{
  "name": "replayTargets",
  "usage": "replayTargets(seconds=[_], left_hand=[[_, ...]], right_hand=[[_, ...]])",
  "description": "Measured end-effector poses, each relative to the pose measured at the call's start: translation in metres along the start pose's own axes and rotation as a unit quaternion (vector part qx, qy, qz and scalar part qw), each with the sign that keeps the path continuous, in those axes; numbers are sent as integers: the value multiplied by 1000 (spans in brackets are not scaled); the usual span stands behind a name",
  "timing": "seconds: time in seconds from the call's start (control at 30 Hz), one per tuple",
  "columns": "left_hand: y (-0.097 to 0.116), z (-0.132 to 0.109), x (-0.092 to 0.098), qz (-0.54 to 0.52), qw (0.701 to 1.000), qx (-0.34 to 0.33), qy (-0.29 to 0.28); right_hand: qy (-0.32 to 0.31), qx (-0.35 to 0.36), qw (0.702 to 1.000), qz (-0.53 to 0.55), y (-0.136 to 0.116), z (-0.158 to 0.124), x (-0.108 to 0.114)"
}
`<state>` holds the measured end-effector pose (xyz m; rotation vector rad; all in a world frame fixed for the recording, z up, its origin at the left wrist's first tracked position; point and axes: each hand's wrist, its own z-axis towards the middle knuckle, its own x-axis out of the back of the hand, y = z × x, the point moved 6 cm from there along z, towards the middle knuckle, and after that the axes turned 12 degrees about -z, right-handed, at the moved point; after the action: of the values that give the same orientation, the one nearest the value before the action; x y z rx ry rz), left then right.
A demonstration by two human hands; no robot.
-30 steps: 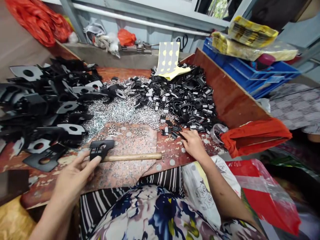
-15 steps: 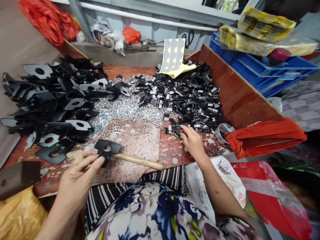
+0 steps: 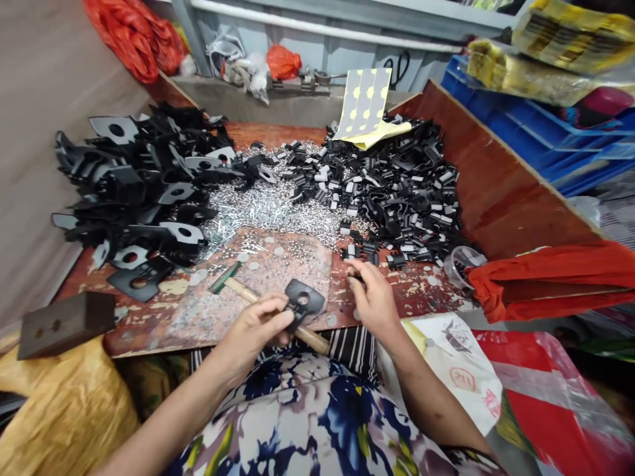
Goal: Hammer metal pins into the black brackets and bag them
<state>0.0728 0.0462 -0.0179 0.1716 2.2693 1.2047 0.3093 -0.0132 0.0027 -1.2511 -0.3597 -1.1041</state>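
Observation:
My left hand (image 3: 260,325) is closed on a flat black plate with a round hole (image 3: 310,301), held above the handle of a hammer. That hammer (image 3: 241,289), with a green head and wooden handle, lies on a speckled stone slab (image 3: 198,314). My right hand (image 3: 373,291) pinches a small black clip (image 3: 358,280), mostly hidden by the fingers. Just beyond it spreads a heap of black clips (image 3: 391,205), some with grey pads. A pile of small silver rivets (image 3: 268,208) lies in the middle. More black holed plates (image 3: 133,178) are heaped at the left.
A sheet of grey stickers (image 3: 364,102) stands on the clips. On the right are a clear plastic cup (image 3: 457,268), a red cloth (image 3: 550,277) and a wooden side board (image 3: 501,178). A dark block (image 3: 64,324) sits at the front left, by a yellow bag (image 3: 74,396).
My left hand has moved right with the black plate, uncovering the hammer's head. My right hand has drawn back from the clip heap with a small clip. The view has shifted left.

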Motion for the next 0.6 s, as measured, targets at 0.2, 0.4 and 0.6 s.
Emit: replayTargets(seconds=[0.2,0.4,0.6], left_hand=[[-10,11,-26,-112,993,-6,-42],[-6,12,-22,-140,989,-28,-46],[-10,14,-9,-147,987,-6,-59]], right_hand=[[79,61,994,40,-63,2,-18],[80,111,990,41,-75,-6,-27],[28,147,981,122,-79,-12,-38]])
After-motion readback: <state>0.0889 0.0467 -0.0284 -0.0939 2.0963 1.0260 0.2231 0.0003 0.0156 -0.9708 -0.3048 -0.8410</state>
